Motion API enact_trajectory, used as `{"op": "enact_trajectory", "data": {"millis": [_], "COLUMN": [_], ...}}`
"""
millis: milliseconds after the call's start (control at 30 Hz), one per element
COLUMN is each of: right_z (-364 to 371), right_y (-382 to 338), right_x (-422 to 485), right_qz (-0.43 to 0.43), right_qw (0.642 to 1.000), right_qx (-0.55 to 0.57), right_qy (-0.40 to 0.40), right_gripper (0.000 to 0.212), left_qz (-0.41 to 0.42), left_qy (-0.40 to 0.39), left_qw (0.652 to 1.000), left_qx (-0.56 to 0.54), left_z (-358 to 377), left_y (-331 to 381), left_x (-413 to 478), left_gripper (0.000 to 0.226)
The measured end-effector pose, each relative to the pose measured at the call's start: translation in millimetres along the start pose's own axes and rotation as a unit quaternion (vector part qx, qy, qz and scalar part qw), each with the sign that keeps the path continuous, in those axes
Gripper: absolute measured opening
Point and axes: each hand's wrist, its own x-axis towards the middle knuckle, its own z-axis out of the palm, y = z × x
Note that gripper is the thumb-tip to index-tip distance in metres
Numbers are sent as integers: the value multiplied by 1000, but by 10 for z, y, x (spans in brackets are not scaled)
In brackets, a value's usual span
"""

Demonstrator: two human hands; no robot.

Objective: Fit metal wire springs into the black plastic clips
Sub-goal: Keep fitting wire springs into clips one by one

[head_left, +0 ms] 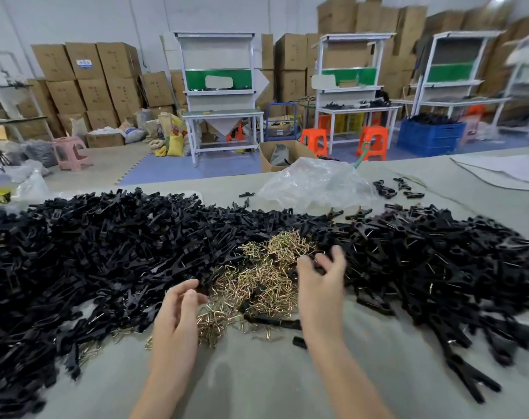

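A heap of brass-coloured wire springs (pixel 257 282) lies in the middle of the grey table (pixel 257 382). Piles of black plastic clips spread to its left (pixel 91 252) and right (pixel 438 261). My left hand (pixel 178 309) hovers at the left edge of the springs, its fingertips pinching a black clip piece (pixel 203 284). My right hand (pixel 322 285) hangs over the right edge of the springs with fingers spread and blurred; I cannot tell whether it holds anything.
A crumpled clear plastic bag (pixel 314 182) lies behind the piles, with a few loose clips (pixel 393 187) to its right. Beyond the table's far edge stand white workbenches, orange stools, a blue crate and stacked cardboard boxes.
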Motion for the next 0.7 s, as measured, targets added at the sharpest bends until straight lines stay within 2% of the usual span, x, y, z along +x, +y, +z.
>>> {"op": "enact_trajectory", "data": {"millis": [133, 267, 333, 400, 467, 500, 567, 633, 700], "right_z": [243, 179, 125, 128, 222, 301, 474, 611, 678], "right_y": [219, 307, 322, 305, 265, 253, 277, 374, 494], "right_x": [-78, 117, 162, 154, 97, 49, -94, -230, -304], "right_qz": [-36, -41, -42, -68, -118, -145, -197, -238, -265], "right_qw": [993, 993, 995, 993, 986, 979, 957, 926, 886], "right_qx": [-61, -78, -73, -61, -55, -65, -118, -183, -255], "right_qy": [-95, -79, -62, -69, -100, -124, -178, -230, -281], "right_gripper": [49, 29, 26, 28, 29, 28, 26, 26, 29], "left_qz": [7, 23, 52, 73, 73, 52, -28, -107, -126], "left_qy": [62, 91, 112, 165, 232, 254, 261, 227, 175], "left_qw": [997, 987, 978, 949, 896, 872, 851, 844, 824], "left_qx": [46, 131, 167, 258, 372, 415, 455, 474, 524], "left_z": [-147, -276, -317, -375, -477, -558, -738, -888, -949], "left_y": [-81, -163, -156, -141, -162, -196, -234, -263, -276], "left_x": [106, 202, 251, 287, 338, 376, 440, 501, 542], "left_gripper": [20, 18, 20, 24, 30, 35, 45, 52, 52]}}
